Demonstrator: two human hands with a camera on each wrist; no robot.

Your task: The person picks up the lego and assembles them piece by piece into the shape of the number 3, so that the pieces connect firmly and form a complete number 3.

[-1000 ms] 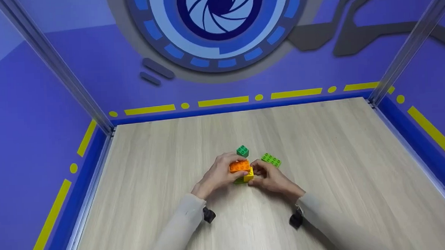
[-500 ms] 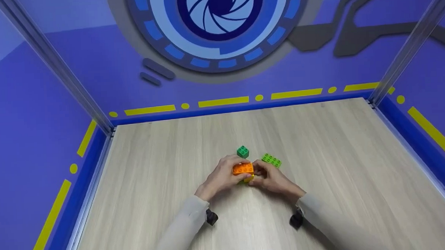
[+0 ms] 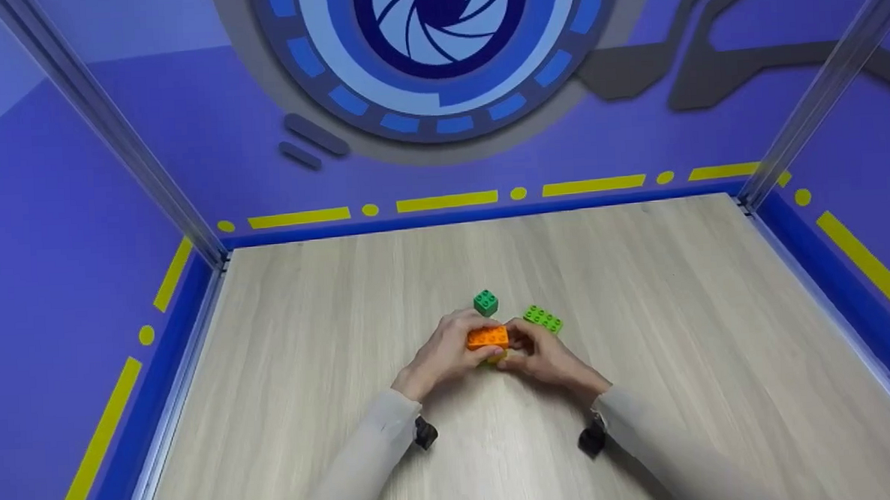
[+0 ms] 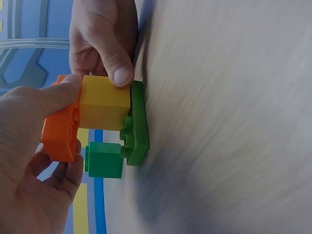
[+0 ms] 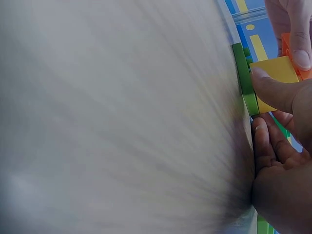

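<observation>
Away from the table's far edge (image 3: 481, 227), the left hand (image 3: 447, 347) grips an orange brick (image 4: 59, 130), the right hand (image 3: 547, 358) a yellow brick (image 4: 105, 105).

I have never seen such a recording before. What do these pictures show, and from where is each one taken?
There is no machine here: a person works with two bare hands. The wide picture comes from a camera on the head, looking forward and down at a table. The other two come from cameras on the wrists, so the table looks tipped on its side.

The left hand holds an orange brick at the top of a yellow brick; whether it is fully pressed on, I cannot tell. The right hand grips the yellow brick, which sits on a flat green piece. Beyond the hands, a dark green brick and a light green brick lie on the table.
</observation>
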